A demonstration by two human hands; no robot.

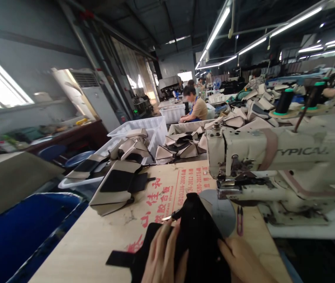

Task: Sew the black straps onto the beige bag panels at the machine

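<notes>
Both my hands rest on a black fabric piece [198, 232] lying on the cardboard-covered table [102, 239] in front of a cream sewing machine [273, 157]. My left hand [164, 255] lies on its left part with fingers stretched out flat. My right hand [240, 261] grips the piece's right edge, thumb on top. The piece's top points toward the machine's needle area [229, 184]. A small pink thread snip [239, 221] lies just right of the fabric.
A stack of beige-and-black sewn pieces [117, 188] sits on the table's left. More such pieces fill white bins [143, 135] behind. A blue bin [20, 232] stands lower left. A seated person [195, 106] works farther back. Thread spools [285, 100] stand on the machine.
</notes>
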